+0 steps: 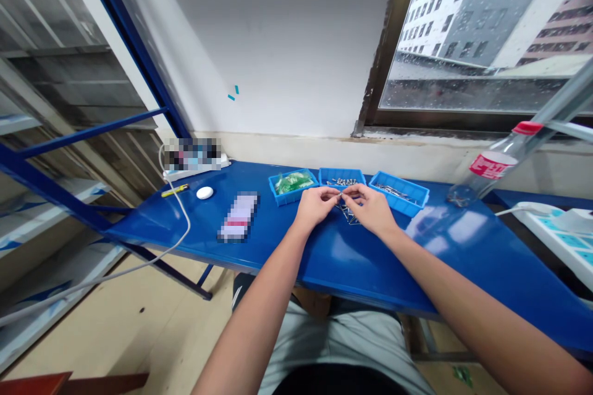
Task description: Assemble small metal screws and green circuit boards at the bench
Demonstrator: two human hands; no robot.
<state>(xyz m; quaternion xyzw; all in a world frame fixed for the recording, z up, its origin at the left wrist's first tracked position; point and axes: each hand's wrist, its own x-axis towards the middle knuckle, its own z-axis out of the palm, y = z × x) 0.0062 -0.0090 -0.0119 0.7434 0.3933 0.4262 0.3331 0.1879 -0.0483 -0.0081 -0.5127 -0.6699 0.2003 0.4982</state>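
My left hand (317,206) and my right hand (369,210) meet above the blue table, thumbs and fingers pinched together. Between their fingertips shows a small silvery metal part (340,195), too small to name exactly. Thin metal rods (351,217) lie just beneath, partly covered by my right hand. Behind the hands stand three blue bins. The left bin (291,199) holds green, clear plastic-looking pieces (294,181). Small metal fittings (341,182) lie in the middle bin (341,172). Thin metal rods (393,190) fill part of the right bin (414,202).
On the left of the blue table (333,259) lie a blurred phone-like object (238,217), a white round object (204,192) and a yellow cutter (175,191). A white cable (189,222) hangs over the edge. An empty plastic bottle (493,166) leans at the right.
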